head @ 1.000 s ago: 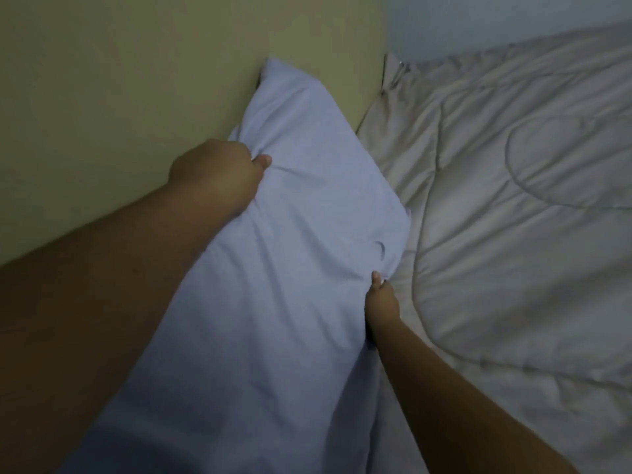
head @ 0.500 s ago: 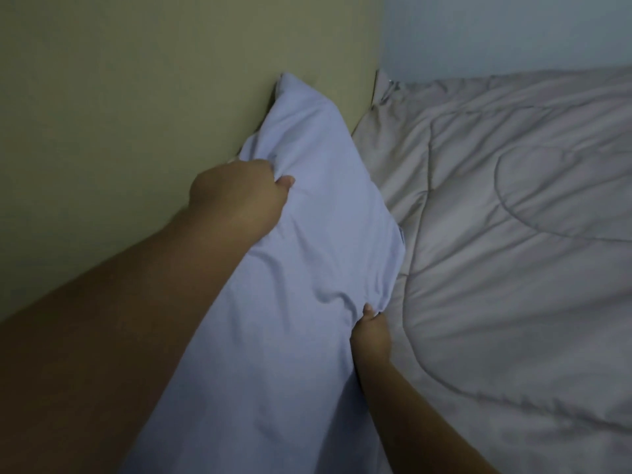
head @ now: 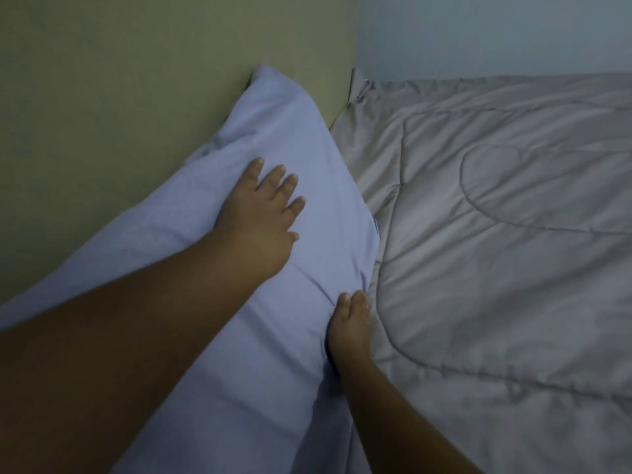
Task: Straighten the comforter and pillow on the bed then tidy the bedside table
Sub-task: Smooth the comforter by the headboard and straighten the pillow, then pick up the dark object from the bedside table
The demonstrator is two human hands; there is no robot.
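Note:
A long pale blue pillow (head: 273,138) lies along the headboard, its far corner pointing up against it. My left hand (head: 260,213) rests flat on top of the pillow with its fingers spread, holding nothing. My right hand (head: 350,325) is at the pillow's right edge, where pillow and comforter meet, fingers pressed into a creased fold of the pillowcase. The grey-beige quilted comforter (head: 496,251) covers the bed to the right of the pillow, fairly smooth with stitched curved lines.
A yellowish headboard panel (head: 136,80) runs behind the pillow on the left. A pale blue wall (head: 496,32) stands behind the bed's far side. The comforter's corner (head: 362,94) is tucked up against the headboard's end.
My left hand has let go of its fistful of pillowcase and now lies open and flat on the pillow. The pillow has settled lower against the headboard. My right hand stays at the pillow's edge.

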